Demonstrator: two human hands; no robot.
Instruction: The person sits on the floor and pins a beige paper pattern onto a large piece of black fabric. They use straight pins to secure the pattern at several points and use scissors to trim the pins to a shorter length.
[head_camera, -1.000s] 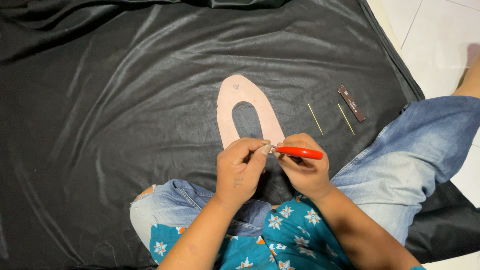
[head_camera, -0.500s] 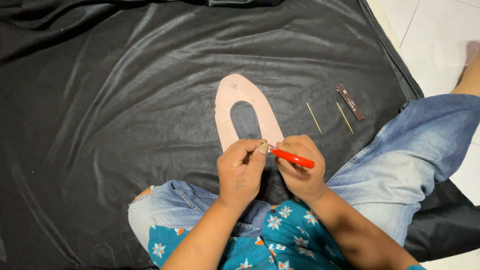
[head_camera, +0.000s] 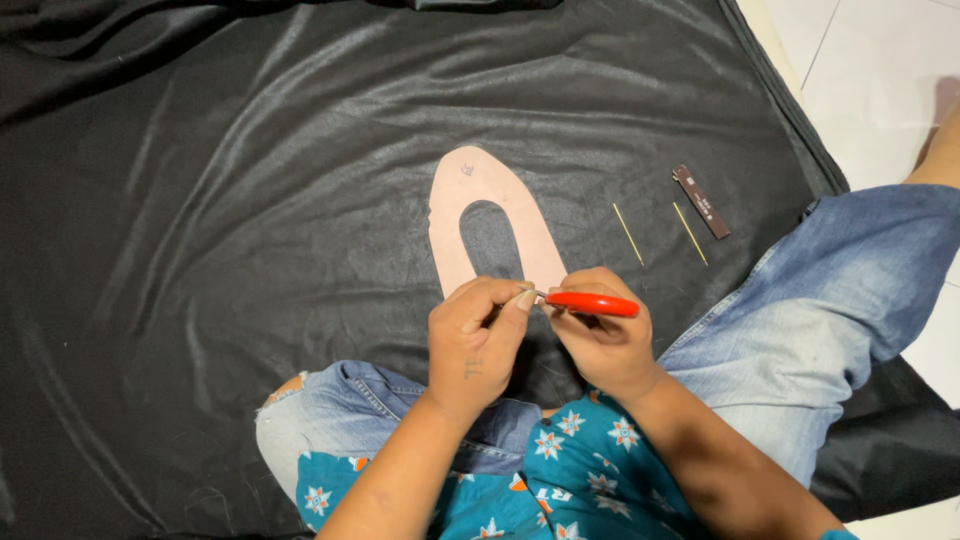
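A: What are the hands doing?

B: The right hand (head_camera: 603, 340) is closed around a red-handled tool (head_camera: 590, 304), which lies roughly level with its handle toward three o'clock and its thin metal tip toward nine. The left hand (head_camera: 474, 345) is curled, thumb and forefinger pinched together right at that tip. Something small may be between those fingers, but it is too tiny to make out.

A: And the tan piece?

B: The tan cut-out (head_camera: 490, 225) lies flat on the black cloth (head_camera: 250, 200), at twelve o'clock from the hands. It is a long rounded loop with an oval hole in the middle, its closed end pointing to twelve and its open ends running down under the fingers. The knuckles cover its lower edge, so I cannot tell whether the hands touch it.

A: Anything else nearby?

B: At two o'clock from the hands, two thin yellowish sticks (head_camera: 628, 234) lie near each other on the cloth, both slanted. Just beyond them, further toward two, is a small dark brown strip (head_camera: 701, 201), slanted the same way. The person sits cross-legged in blue jeans (head_camera: 800, 330), knees at four and eight o'clock, and pale floor tiles (head_camera: 880, 80) show past the cloth's edge at one o'clock.
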